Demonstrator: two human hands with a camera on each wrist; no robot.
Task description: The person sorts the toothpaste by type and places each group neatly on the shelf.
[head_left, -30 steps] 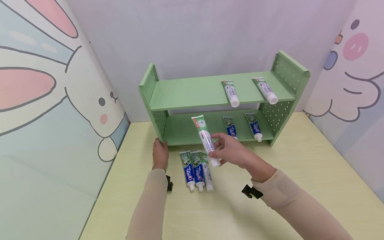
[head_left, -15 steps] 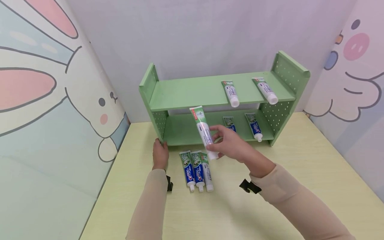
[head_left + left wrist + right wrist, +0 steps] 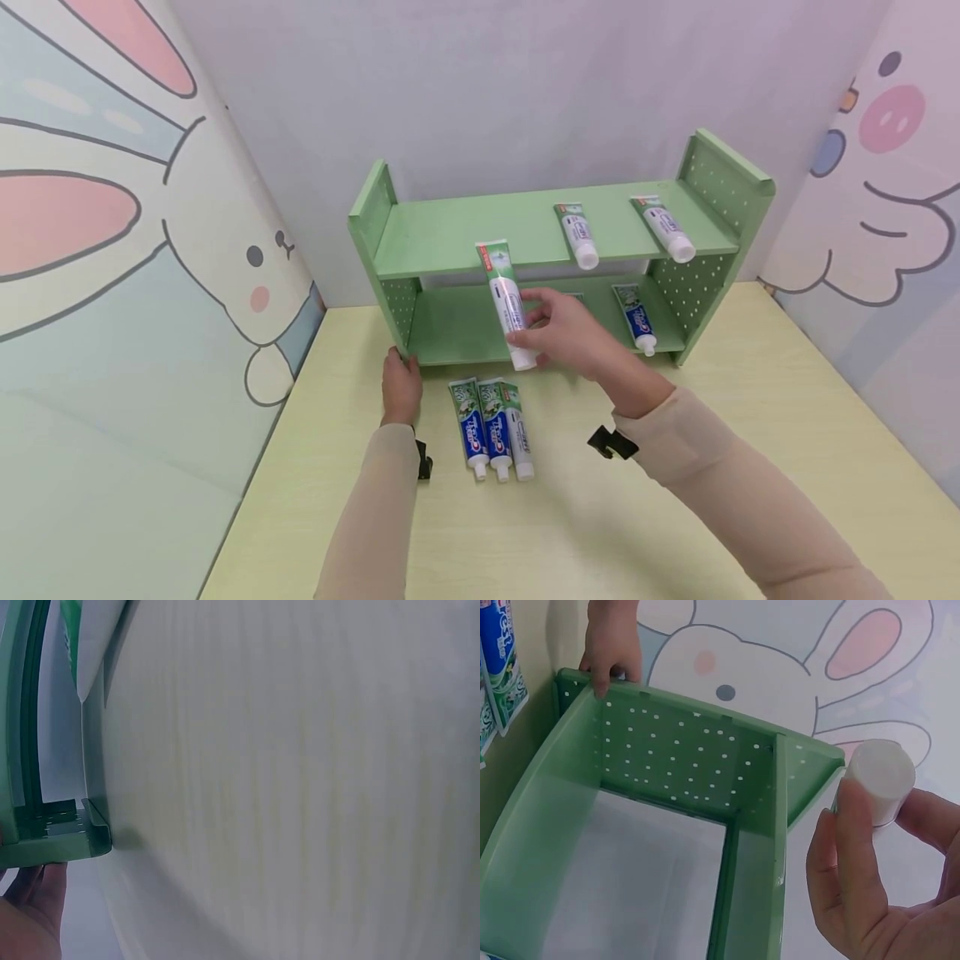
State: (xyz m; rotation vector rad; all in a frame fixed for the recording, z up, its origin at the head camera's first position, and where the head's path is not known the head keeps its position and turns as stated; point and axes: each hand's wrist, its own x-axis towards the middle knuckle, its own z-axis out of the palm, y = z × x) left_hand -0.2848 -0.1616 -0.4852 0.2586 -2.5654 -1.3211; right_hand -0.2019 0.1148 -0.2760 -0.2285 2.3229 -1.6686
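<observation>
The long fabric sleeves (image 3: 720, 500) are plain beige. On the sleeves' inner sides, at their wrist ends, sit a notched, angular black right clip (image 3: 622, 446) and a blocky black left clip (image 3: 424, 462).

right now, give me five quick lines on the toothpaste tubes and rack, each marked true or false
1. The right hand holds a toothpaste tube. True.
2. The left hand holds a tube too. False: it grips the green rack near its lower left corner.
3. Three tubes lie side by side on the table. True.
4. The upper shelf bears four tubes. False: two tubes lie there.
5. A blue-and-green tube lies on the lower shelf. True.
</observation>
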